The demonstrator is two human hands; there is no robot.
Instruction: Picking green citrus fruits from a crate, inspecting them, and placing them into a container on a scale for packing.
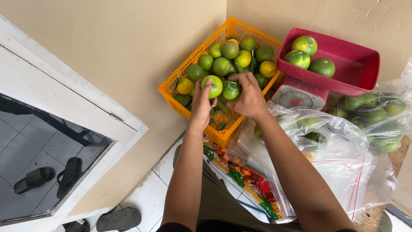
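Over the orange crate (195,53) in the corner, I have both hands down among the citrus. My left hand (201,103) is curled around a light green fruit (213,86) at the crate's near side, fingers closed on its left flank. My right hand (249,96) sits just beside it, fingers bent over a darker green fruit (231,90) and gripping it from above; the two fruits touch each other. Behind them the crate is piled with more green and yellow citrus (231,53) and a few loose leaves. Right of the crate stands a scale with a red tray (356,71) carrying three green fruits (307,53), and its round dial (296,98) faces me. Nearer than the scale, clear plastic bags (343,163) lie open under my right forearm, and further right another bag (377,114) holds more green fruit. Left of the crate, a white door frame (64,101) opens onto dark tiles where sandals (51,174) lie.
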